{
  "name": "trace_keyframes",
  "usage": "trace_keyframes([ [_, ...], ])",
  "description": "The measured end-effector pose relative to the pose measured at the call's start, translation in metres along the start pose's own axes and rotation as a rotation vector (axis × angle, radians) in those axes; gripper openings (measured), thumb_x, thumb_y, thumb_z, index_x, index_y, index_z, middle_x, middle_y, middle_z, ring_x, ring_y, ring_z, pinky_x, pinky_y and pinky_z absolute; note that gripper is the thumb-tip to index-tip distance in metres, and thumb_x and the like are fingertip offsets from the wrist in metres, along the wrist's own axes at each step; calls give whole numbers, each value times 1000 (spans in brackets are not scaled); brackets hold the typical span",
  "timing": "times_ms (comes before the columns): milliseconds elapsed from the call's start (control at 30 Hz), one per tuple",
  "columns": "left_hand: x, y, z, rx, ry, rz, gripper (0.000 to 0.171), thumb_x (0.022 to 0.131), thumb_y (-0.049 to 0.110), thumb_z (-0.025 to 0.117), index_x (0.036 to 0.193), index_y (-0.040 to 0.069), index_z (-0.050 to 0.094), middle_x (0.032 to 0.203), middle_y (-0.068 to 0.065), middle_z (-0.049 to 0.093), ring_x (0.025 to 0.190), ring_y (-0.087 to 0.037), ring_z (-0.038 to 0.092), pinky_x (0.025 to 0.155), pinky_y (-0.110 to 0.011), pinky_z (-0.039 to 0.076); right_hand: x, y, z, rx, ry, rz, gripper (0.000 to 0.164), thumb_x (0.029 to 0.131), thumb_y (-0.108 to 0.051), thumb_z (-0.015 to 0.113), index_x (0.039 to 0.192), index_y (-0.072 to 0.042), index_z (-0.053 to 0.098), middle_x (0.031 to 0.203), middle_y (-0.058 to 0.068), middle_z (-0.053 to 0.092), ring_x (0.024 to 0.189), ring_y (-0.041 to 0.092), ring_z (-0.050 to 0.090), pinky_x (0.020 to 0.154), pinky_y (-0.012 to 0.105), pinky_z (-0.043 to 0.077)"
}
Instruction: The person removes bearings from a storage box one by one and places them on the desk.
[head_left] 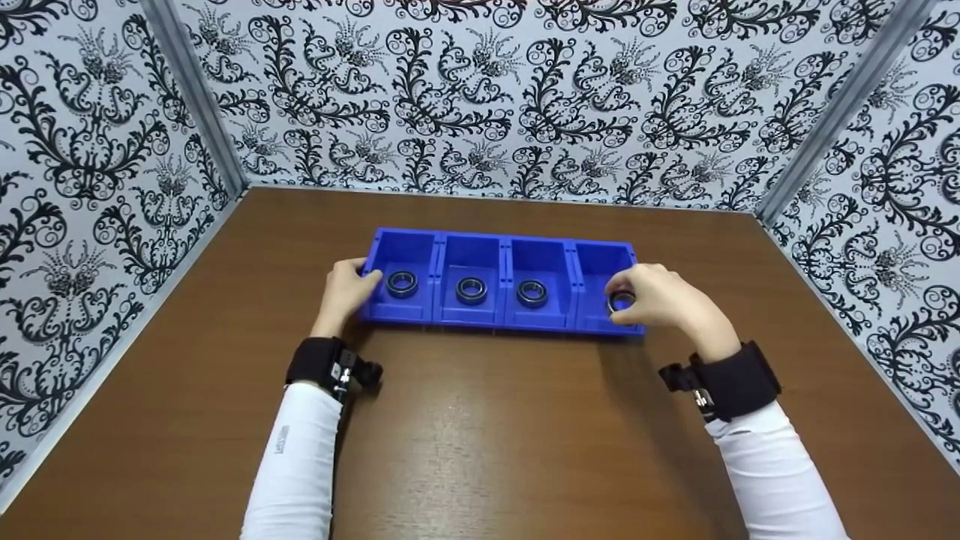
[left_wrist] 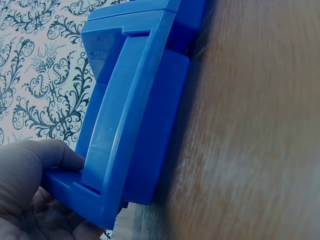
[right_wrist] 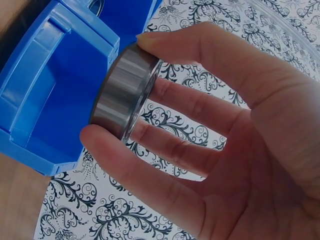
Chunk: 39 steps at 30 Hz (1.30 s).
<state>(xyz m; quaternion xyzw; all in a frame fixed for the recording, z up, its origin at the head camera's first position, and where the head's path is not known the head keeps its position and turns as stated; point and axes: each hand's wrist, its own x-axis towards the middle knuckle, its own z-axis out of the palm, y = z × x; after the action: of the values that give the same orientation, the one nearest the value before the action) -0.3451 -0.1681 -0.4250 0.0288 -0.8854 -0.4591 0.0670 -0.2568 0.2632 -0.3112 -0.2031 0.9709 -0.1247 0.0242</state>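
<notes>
A blue bin row (head_left: 466, 325) with compartments side by side stands on the table. My left hand (head_left: 345, 294) grips its left end wall, the thumb over the rim in the left wrist view. My right hand (head_left: 660, 296) pinches a metal ball bearing (right_wrist: 122, 90) by its outer edge between thumb and fingers, over the rightmost compartment. In the right wrist view the bearing's shiny outer side faces the camera. One bearing (head_left: 402, 294) lies flat in the leftmost compartment, another bearing (head_left: 471, 301) in the second, and a further bearing (head_left: 532, 303) in the third.
The brown wooden table (head_left: 450, 435) reaches to patterned panels (head_left: 480, 97) at the back and both sides. Grey metal posts (head_left: 196, 105) stand in the back corners. Black straps with small cameras sit on both wrists.
</notes>
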Motion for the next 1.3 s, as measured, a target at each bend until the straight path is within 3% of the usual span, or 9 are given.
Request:
trace_keyframes([
  [267, 0, 0, 0, 27, 10, 15, 42, 93, 16, 55, 130, -1, 68, 123, -24, 71, 103, -30, 62, 97, -47, 51, -7, -2, 1, 10, -1, 6, 32, 79, -18, 75, 106, -2, 76, 102, 15, 76, 96, 32, 66, 85, 51, 53],
  [867, 0, 0, -1, -13, -15, -6, 45, 95, 16, 54, 135, -3, 64, 132, -25, 67, 113, -31, 62, 105, -47, 50, -24, -5, 11, 24, -9, -23, 32, 79, -21, 77, 105, -3, 74, 102, 15, 74, 101, 34, 65, 89, 53, 51],
  [1300, 0, 0, 0, 0, -6, -10, 45, 94, 15, 55, 134, -2, 65, 130, -25, 69, 108, -30, 61, 103, -47, 50, -35, -5, 21, 19, -22, -27, 26, 75, -22, 78, 98, -11, 71, 96, 10, 66, 90, 24, 59, 78, 41, 48],
])
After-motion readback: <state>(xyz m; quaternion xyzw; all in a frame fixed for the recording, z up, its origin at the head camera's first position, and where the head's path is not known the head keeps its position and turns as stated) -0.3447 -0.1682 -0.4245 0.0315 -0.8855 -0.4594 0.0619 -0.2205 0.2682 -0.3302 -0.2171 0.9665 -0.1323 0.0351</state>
